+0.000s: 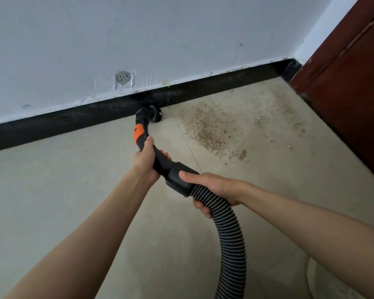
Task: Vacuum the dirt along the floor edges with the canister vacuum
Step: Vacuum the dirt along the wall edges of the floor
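Note:
A black vacuum nozzle (pixel 152 115) sits on the floor against the black baseboard (pixel 78 123). Behind it runs a black handle tube with an orange band (pixel 138 132). My left hand (pixel 146 157) grips that tube just below the orange band. My right hand (pixel 214 190) holds the black cuff where the ribbed grey hose (pixel 231 240) begins; the hose curves down and out of the bottom edge. A patch of brown dirt (pixel 212 130) lies on the beige floor to the right of the nozzle. The canister is not in view.
A white wall (pixel 160 39) with a small round fitting (pixel 123 78) rises above the baseboard. A dark red door (pixel 350 83) stands at the right, meeting the wall in a corner. Thinner dirt (pixel 289 111) spreads toward the door. Something pale (pixel 324 283) shows at the bottom right.

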Demonstrator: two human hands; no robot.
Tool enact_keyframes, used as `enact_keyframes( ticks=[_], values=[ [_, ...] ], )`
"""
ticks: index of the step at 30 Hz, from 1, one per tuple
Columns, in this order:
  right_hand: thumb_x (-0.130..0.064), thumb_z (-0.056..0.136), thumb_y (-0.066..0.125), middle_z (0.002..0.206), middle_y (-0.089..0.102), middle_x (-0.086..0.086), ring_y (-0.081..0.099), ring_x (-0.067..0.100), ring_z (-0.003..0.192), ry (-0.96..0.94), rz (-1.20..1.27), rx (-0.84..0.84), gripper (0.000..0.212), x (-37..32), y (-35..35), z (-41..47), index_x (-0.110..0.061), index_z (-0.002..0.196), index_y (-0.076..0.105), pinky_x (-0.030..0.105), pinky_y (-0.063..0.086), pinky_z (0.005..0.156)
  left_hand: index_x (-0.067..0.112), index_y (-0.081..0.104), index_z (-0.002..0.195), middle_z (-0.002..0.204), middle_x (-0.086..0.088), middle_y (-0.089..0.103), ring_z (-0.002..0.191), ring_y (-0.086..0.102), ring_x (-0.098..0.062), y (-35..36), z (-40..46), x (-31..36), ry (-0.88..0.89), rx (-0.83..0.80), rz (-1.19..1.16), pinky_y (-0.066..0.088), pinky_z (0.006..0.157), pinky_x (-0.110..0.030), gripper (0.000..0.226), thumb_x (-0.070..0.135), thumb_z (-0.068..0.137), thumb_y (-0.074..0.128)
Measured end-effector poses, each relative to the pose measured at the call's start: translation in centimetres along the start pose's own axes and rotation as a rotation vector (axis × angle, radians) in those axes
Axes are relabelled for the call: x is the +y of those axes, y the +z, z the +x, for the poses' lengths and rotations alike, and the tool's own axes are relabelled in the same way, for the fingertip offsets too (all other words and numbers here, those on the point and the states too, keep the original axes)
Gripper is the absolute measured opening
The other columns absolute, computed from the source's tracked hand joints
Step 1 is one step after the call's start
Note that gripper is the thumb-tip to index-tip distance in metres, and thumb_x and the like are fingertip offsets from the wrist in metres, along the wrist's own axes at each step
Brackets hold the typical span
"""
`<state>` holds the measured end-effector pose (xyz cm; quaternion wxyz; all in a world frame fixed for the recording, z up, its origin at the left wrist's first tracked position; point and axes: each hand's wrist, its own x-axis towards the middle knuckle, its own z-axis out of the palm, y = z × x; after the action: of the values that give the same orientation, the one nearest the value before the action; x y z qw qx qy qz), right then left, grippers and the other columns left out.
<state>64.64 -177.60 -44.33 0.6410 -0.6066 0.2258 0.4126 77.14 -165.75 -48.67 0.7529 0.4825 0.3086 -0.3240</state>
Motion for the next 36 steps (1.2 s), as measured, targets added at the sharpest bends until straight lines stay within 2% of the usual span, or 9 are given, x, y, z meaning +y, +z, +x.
enact_keyframes(
  ticks=[4, 9, 14, 16, 18, 21, 25, 32, 36],
  values=[
    [-0.076, 0.055, 0.053, 0.046, 0.048, -0.003, 0.045, 0.009, 0.036, 0.093, 0.136, -0.207, 0.074, -0.1, -1.9, 0.8, -0.011, 0.091, 0.048, 0.017, 0.043, 0.043, 0.008, 0.042, 0.112, 0.067, -0.005, 0.046, 0.051, 0.049, -0.015, 0.7, 0.4, 0.2, 0.006, -0.028, 0.037, 0.049, 0.049, -0.027, 0.033, 0.035, 0.095, 0.053],
    [-0.069, 0.065, 0.058, 0.055, 0.057, 0.002, 0.055, 0.014, 0.043, 0.045, 0.233, -0.269, 0.066, 0.9, -5.0, 0.9, -0.007, 0.087, 0.052, 0.024, 0.052, 0.05, 0.007, 0.041, 0.115, 0.07, -0.007, 0.047, 0.055, 0.05, -0.017, 3.1, 0.6, -0.6, 0.045, 0.098, 0.065, 0.046, 0.051, -0.031, 0.035, 0.035, 0.096, 0.052],
    [-0.053, 0.069, 0.077, 0.067, 0.062, 0.007, 0.059, 0.021, 0.046, -0.178, 0.136, 0.049, 0.06, 3.6, -7.3, 0.8, -0.005, 0.094, 0.05, 0.03, 0.053, 0.048, 0.008, 0.041, 0.102, 0.073, -0.009, 0.046, 0.056, 0.05, -0.02, 6.3, 0.7, -3.0, 0.13, 0.22, 0.14, 0.048, 0.052, -0.034, 0.026, 0.031, 0.097, 0.051],
    [-0.05, 0.071, 0.08, 0.076, 0.065, 0.001, 0.062, 0.016, 0.057, -0.28, -0.052, 0.218, 0.052, 4.2, -8.6, 1.2, -0.013, 0.098, 0.055, 0.032, 0.053, 0.058, 0.008, 0.041, 0.093, 0.073, -0.009, 0.046, 0.056, 0.05, -0.021, 7.7, 0.9, -3.7, 0.148, 0.261, 0.15, 0.047, 0.052, -0.034, 0.026, 0.031, 0.096, 0.051],
    [-0.054, 0.071, 0.078, 0.078, 0.066, -0.008, 0.063, 0.007, 0.066, -0.343, -0.17, 0.309, 0.045, 4.8, -10.3, 1.5, -0.021, 0.094, 0.058, 0.023, 0.049, 0.062, 0.01, 0.041, 0.087, 0.072, -0.009, 0.046, 0.055, 0.05, -0.021, 9.1, 1.1, -4.5, 0.158, 0.289, 0.147, 0.047, 0.052, -0.035, 0.027, 0.032, 0.096, 0.052],
    [-0.063, 0.062, 0.074, 0.068, 0.063, -0.01, 0.059, 0.002, 0.047, -0.388, -0.194, 0.283, 0.05, 5.3, -12.8, 1.2, -0.023, 0.088, 0.059, 0.018, 0.045, 0.046, 0.008, 0.042, 0.092, 0.073, -0.009, 0.047, 0.057, 0.052, -0.022, 10.7, 1.6, -5.7, 0.157, 0.325, 0.111, 0.047, 0.052, -0.035, 0.029, 0.034, 0.095, 0.053],
    [-0.071, 0.05, 0.068, 0.054, 0.062, -0.006, 0.058, 0.014, 0.038, -0.371, -0.197, 0.266, 0.065, 6.0, -16.1, 0.4, -0.02, 0.09, 0.057, 0.022, 0.045, 0.04, 0.009, 0.041, 0.108, 0.076, -0.01, 0.047, 0.058, 0.053, -0.022, 13.6, 2.1, -7.5, 0.152, 0.331, 0.119, 0.048, 0.053, -0.035, 0.032, 0.036, 0.095, 0.053],
    [-0.058, 0.07, 0.077, 0.046, 0.061, -0.007, 0.059, 0.013, 0.037, -0.355, -0.221, 0.331, 0.048, 6.6, -21.4, -0.9, -0.016, 0.085, 0.058, 0.019, 0.041, 0.037, 0.013, 0.034, 0.114, 0.085, -0.011, 0.053, 0.061, 0.058, -0.024, 19.0, 1.9, -8.7, 0.122, 0.365, 0.247, 0.05, 0.054, -0.038, 0.038, 0.042, 0.096, 0.05],
    [-0.061, 0.068, 0.075, 0.047, 0.063, -0.007, 0.062, 0.015, 0.04, -0.365, -0.24, 0.369, 0.05, 7.3, -23.6, -1.6, -0.016, 0.084, 0.06, 0.019, 0.042, 0.039, 0.006, 0.037, 0.12, 0.096, -0.015, 0.06, 0.078, 0.064, -0.029, 21.0, 3.0, -9.6, 0.118, 0.38, 0.322, 0.055, 0.078, -0.043, 0.045, 0.043, 0.097, 0.047]
  ],
)
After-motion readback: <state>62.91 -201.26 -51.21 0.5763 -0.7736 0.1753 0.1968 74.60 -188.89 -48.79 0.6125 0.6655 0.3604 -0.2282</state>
